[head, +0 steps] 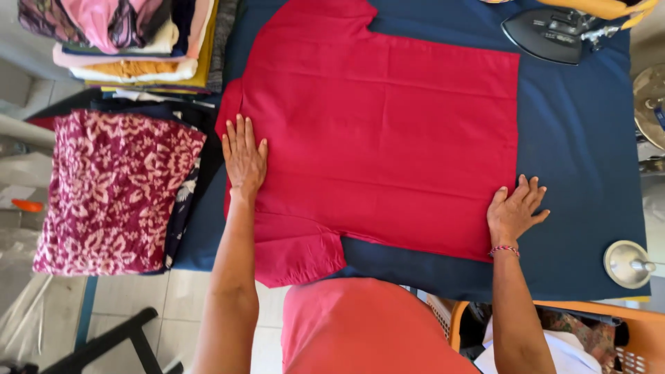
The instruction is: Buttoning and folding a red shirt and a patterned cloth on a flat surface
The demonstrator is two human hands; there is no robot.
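Observation:
A red short-sleeved shirt (388, 131) lies spread flat on a table covered in dark blue cloth (582, 152). My left hand (243, 154) rests flat, fingers together, on the shirt's left part near the collar end. My right hand (514, 210) lies palm down with fingers spread on the shirt's right hem corner, partly on the blue cloth. Neither hand grips anything. One sleeve (298, 253) hangs at the near edge, the other lies at the far edge.
A dark iron (551, 31) sits at the far right of the table. A stack of folded clothes (131, 41) and a maroon floral fabric (114, 190) lie to the left. A round metal object (627, 263) stands near right; an orange basket (623, 339) is below.

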